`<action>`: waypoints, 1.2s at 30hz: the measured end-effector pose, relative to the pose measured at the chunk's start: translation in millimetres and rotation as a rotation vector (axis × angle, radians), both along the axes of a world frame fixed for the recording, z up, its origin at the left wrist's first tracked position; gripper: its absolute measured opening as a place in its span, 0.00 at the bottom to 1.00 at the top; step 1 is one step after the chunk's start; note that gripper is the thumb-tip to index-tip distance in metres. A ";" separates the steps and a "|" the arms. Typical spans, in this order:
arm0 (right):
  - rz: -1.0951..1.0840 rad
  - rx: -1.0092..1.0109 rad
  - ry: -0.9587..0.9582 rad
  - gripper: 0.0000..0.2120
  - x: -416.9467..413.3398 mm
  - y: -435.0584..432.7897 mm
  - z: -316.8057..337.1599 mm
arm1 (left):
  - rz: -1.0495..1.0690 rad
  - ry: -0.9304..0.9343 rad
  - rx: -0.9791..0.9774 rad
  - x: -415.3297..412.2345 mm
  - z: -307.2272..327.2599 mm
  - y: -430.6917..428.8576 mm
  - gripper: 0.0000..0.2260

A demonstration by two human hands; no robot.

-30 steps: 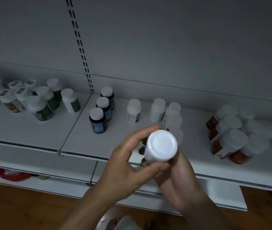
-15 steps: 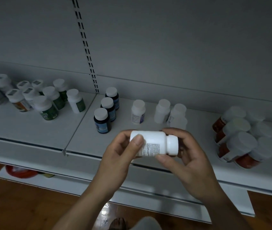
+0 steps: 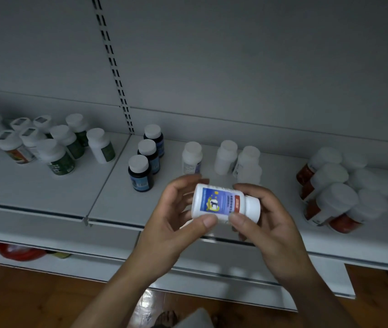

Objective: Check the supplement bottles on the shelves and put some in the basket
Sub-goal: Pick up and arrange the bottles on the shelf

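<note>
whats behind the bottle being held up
Behind the held bottle, several white bottles stand on the shelf. The left hand and right hand gripping it hide the nearest one's base and the shelf strip directly behind.

A broad bare strip of the shelf is lying open in front of the green-labelled bottles at the left. Three dark bottles are standing in a file, leaving a gap before the white bottles — the left hand and right hand, gripping a blue-labelled bottle, are blocking that approach. Past the white ones another open stretch is running to the crowded red-brown bottles
</note>
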State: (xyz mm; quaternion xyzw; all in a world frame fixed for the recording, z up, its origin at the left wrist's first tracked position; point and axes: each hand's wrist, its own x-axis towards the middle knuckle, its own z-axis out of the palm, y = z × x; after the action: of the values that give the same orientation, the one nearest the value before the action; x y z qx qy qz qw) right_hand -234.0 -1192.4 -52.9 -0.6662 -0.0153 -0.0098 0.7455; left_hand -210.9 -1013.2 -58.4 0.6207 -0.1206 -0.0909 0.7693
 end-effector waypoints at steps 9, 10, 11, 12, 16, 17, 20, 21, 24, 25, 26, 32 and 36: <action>0.009 -0.026 -0.044 0.25 0.6 -1.4 -4.2 | 0.052 0.029 0.033 5.9 -1.0 -3.0 0.18; -0.008 -0.014 -0.035 0.24 1.2 -2.0 -4.6 | 0.060 0.025 0.048 6.2 -1.1 -3.2 0.18; -0.029 -0.009 -0.019 0.22 2.0 -2.2 -4.2 | 0.051 0.019 0.058 6.4 -1.1 -2.8 0.20; -0.048 -0.017 -0.003 0.20 3.1 -2.2 -3.8 | 0.028 0.011 0.057 6.2 -1.8 -1.9 0.23; -0.082 -0.071 0.033 0.19 7.2 -1.4 -4.7 | -0.038 -0.046 0.049 6.1 -4.0 0.8 0.29; -0.080 -0.075 0.029 0.18 7.1 -1.5 -5.8 | -0.029 -0.037 0.048 6.9 -3.3 -0.2 0.27; -0.052 -0.052 -0.025 0.19 5.6 -1.8 -8.3 | 0.061 0.021 0.044 9.5 -3.0 -2.5 0.22; -0.056 -0.037 -0.043 0.19 5.2 -1.9 -8.8 | 0.085 0.029 0.056 9.6 -3.7 -2.3 0.21; -0.102 -0.007 -0.058 0.16 7.6 -2.9 -10.5 | 0.064 0.024 0.080 8.0 -3.6 -0.8 0.22; -0.116 -0.008 -0.049 0.15 9.0 -2.8 -10.6 | 0.025 0.016 0.063 6.5 -4.3 -0.5 0.24; -0.126 -0.013 -0.039 0.14 10.2 -2.7 -10.9 | -0.002 0.003 0.046 5.2 -4.7 -0.3 0.26; -0.096 -0.047 -0.054 0.18 6.6 -4.3 -11.2 | 0.079 0.033 0.035 7.1 -3.3 -4.8 0.20; -0.128 -0.037 -0.060 0.15 6.9 -4.2 -10.9 | 0.048 0.039 0.064 4.7 -4.4 -2.6 0.22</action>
State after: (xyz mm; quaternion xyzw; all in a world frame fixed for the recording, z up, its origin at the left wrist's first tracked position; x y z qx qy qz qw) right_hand -227.2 -1196.6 -63.8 -0.6788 0.0051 -0.0772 0.7302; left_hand -206.2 -1015.8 -62.8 0.6459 -0.0880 -0.0883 0.7531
